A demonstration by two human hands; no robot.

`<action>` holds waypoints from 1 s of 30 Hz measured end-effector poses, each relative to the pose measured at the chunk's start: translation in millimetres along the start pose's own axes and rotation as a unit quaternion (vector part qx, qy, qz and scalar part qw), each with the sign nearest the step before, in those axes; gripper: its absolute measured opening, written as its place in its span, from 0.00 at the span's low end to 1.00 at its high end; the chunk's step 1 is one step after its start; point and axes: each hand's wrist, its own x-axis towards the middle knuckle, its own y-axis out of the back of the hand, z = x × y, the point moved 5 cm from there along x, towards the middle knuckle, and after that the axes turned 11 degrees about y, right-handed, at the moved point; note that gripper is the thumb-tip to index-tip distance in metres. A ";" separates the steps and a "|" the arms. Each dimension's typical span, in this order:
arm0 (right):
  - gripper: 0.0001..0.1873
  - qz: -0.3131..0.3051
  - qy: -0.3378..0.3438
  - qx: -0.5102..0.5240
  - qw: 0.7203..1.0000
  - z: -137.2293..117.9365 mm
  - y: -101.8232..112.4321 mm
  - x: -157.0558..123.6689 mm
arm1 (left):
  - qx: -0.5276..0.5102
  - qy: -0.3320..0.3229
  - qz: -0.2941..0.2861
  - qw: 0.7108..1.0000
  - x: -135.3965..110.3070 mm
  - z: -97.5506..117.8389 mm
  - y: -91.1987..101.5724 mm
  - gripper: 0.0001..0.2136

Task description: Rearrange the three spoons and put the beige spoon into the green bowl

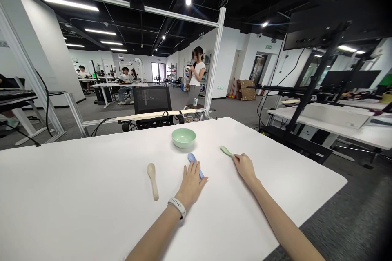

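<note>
Bowl (183, 138) sits back on the tabletop (76, 195). Before it, in a row: left spoon (152, 180), middle spoon (192, 159), right spoon (226, 151).

A white table (92, 195) carried a mint-green bowl (183, 137), standing near the far edge. Just nearer than the bowl lay a blue spoon (192, 158), partly under the flat left hand (191, 183). Right of the bowl lay a green spoon (226, 151), its handle met by the right hand (244, 166). Left of the bowl and nearer, a beige spoon (152, 180) lay alone.
</note>
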 end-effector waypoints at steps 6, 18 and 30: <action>0.22 0.008 -0.018 -0.007 1.000 4.2 -0.8 -1.0 | -0.007 0.000 0.001 1.000 -0.1 0.6 -1.9 0.34; 0.20 0.022 -0.025 0.024 0.999 2.2 0.6 -0.9 | -0.010 0.000 -0.009 1.000 -0.8 2.3 -2.1 0.35; 0.19 0.053 -0.026 0.069 0.996 4.7 -1.2 -1.1 | -0.004 -0.007 0.001 1.000 -0.4 1.4 -3.7 0.34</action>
